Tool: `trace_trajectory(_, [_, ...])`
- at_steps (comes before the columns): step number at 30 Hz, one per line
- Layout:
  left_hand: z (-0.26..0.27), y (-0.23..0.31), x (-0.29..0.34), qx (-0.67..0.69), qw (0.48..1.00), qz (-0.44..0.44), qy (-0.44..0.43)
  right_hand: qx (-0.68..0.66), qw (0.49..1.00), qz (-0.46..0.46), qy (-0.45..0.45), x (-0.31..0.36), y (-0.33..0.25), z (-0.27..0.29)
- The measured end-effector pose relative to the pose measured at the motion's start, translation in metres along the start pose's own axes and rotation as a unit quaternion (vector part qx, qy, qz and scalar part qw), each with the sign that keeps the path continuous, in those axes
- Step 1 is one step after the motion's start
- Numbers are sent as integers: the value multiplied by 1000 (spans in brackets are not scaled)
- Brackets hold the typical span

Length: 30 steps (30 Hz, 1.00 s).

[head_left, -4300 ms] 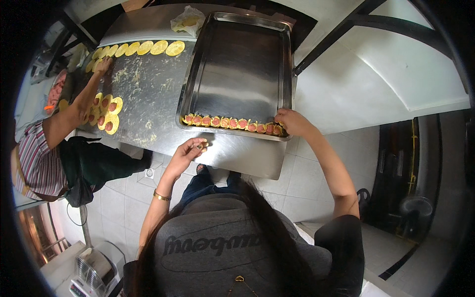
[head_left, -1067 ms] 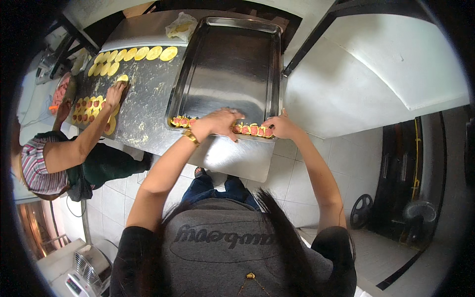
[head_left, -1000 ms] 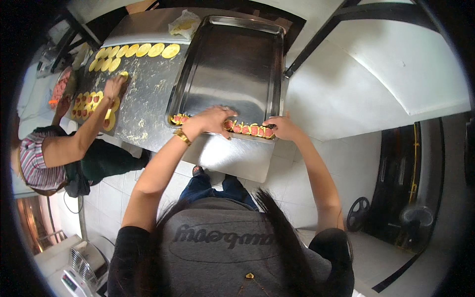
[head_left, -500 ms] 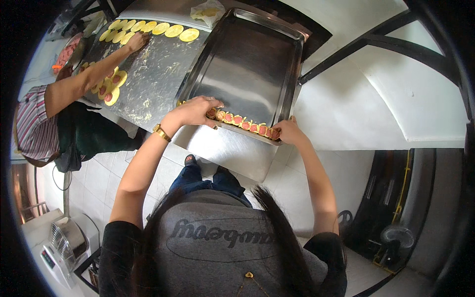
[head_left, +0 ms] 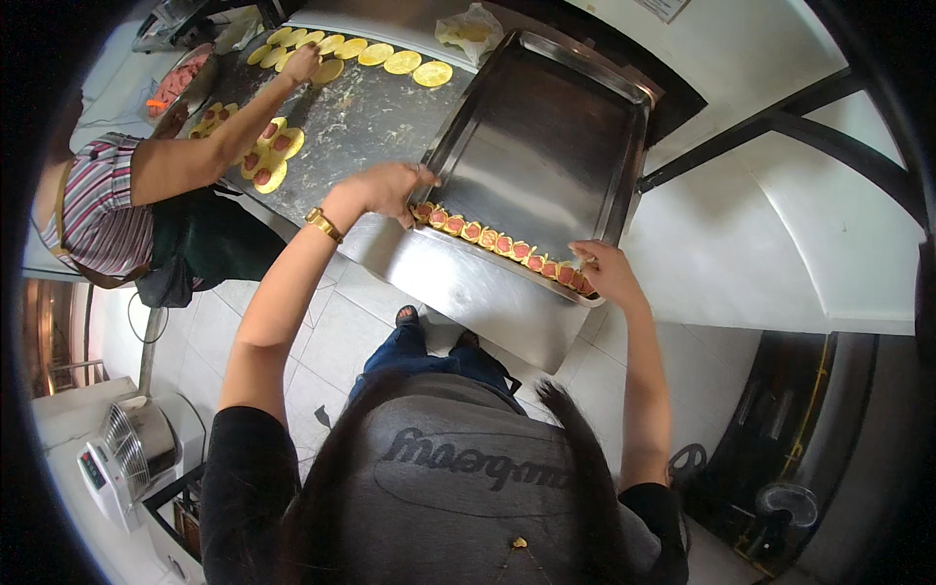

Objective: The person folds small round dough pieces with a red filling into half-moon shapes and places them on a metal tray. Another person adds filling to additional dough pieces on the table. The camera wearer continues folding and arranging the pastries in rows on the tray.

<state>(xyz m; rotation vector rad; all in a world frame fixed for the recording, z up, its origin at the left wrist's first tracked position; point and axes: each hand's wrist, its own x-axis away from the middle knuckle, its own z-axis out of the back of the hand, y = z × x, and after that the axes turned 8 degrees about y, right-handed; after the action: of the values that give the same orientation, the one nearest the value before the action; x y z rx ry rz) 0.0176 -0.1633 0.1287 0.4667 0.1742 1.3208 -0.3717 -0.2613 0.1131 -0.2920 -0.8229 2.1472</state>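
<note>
Along the near edge of a deep metal tray stands a tight row of open-topped dumplings with yellow wrappers and pink filling. My left hand is at the row's left end, thumb and fingers apart around the tray's near-left corner. It seems to hold nothing; whether its fingertips touch the end dumpling I cannot tell. Over the row's right end is my right hand, fingers loosely spread, with nothing visible in them. Most of the tray's dark bottom is bare.
To the left, a co-worker's hand is at rows of yellow round wrappers on a floured dark worktop. Filled wrappers lie nearer that person. A bowl of pink filling and a plastic bag stand farther back.
The whole view has shifted, so the tray appears farther right. My right hand has loosened from the row's end and its fingers have spread. The co-worker's hand has moved along the wrappers.
</note>
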Motion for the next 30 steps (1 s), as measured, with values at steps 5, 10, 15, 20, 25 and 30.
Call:
trace_trajectory(5, [-22,-4,-9,-47,994,-68,-73,-92,994,46,-27,-43,-14,-42])
trace_trajectory(10, [-45,-1,-33,-33,988,-102,-109,-113,992,11,-48,-78,-26,-75])
trace_trajectory(15, [-50,-11,-40,-36,985,-108,-130,-121,986,-82,-81,-98,-49,-104])
trace_trajectory(20, [-47,-20,-38,-16,985,-125,-117,-14,998,23,-60,-107,-64,-136])
trace_trajectory(25, [-46,-26,-37,-22,985,-127,-117,-10,998,51,-34,-112,-70,-148])
trace_trajectory(30, [-45,-26,-35,-26,985,-132,-109,-38,998,16,-50,-112,-68,-149])
